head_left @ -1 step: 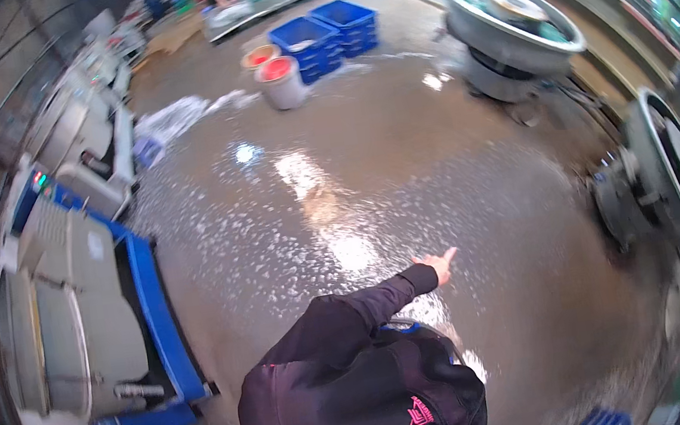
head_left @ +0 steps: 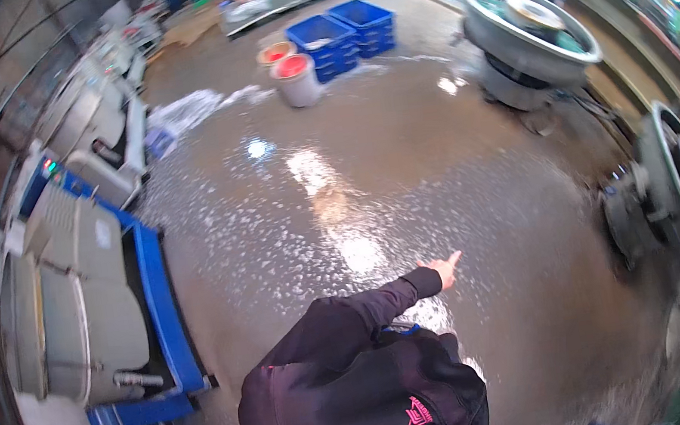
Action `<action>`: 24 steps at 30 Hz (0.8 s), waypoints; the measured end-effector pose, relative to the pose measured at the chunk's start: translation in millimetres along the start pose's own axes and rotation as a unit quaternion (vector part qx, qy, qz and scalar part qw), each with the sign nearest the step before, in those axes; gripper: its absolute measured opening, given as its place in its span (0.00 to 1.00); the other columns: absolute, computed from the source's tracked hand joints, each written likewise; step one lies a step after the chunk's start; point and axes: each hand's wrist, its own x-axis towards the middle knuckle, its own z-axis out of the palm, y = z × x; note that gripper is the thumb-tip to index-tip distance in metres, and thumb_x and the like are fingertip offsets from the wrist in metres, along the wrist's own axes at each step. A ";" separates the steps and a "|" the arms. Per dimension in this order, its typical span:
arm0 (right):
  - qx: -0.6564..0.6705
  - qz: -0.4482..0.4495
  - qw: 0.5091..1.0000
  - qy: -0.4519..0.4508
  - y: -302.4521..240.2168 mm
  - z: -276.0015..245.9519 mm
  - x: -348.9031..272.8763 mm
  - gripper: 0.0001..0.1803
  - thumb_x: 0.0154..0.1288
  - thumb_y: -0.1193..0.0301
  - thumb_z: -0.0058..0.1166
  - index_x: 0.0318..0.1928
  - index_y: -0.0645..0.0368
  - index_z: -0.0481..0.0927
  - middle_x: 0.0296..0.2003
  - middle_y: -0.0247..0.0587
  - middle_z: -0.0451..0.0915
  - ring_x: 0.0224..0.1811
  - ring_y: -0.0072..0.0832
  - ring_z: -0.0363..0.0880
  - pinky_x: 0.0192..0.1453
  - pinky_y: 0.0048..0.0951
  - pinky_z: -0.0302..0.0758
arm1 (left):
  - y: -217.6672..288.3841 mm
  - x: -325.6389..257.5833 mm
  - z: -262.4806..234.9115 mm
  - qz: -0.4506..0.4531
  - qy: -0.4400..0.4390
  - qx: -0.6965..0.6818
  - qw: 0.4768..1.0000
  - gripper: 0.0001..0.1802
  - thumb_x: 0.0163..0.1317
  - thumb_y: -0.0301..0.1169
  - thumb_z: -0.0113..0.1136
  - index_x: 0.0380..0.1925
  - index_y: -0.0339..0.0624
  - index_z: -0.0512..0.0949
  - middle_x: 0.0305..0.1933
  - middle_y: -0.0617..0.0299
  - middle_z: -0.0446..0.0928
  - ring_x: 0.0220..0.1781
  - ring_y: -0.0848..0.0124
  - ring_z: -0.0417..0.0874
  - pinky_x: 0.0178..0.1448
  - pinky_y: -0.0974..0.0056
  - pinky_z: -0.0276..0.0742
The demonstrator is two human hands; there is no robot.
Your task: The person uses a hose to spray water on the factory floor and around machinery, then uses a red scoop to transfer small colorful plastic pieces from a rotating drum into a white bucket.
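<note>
Hovering empty above wet floor, the left hand looks loosely spread; the right hand's grip I cannot tell.

Ahead of you, a white bucket with a red inside stands just beside two stacks of blue crates, near a flat grey counter. To your right are two round, bowl-shaped machines; to your left, a beige machine with a blue frame.
</note>
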 end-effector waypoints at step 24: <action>0.057 -0.383 0.734 -0.558 -507.9 662.6 225.2 0.22 0.49 0.66 0.58 0.46 0.62 0.77 0.37 0.54 0.78 0.43 0.47 0.76 0.48 0.38 0.73 | -184.6 228.3 -90.1 -0.273 0.255 -0.164 0.913 0.17 0.52 0.41 0.50 0.40 0.50 0.79 0.40 0.53 0.78 0.45 0.58 0.78 0.50 0.58 0.73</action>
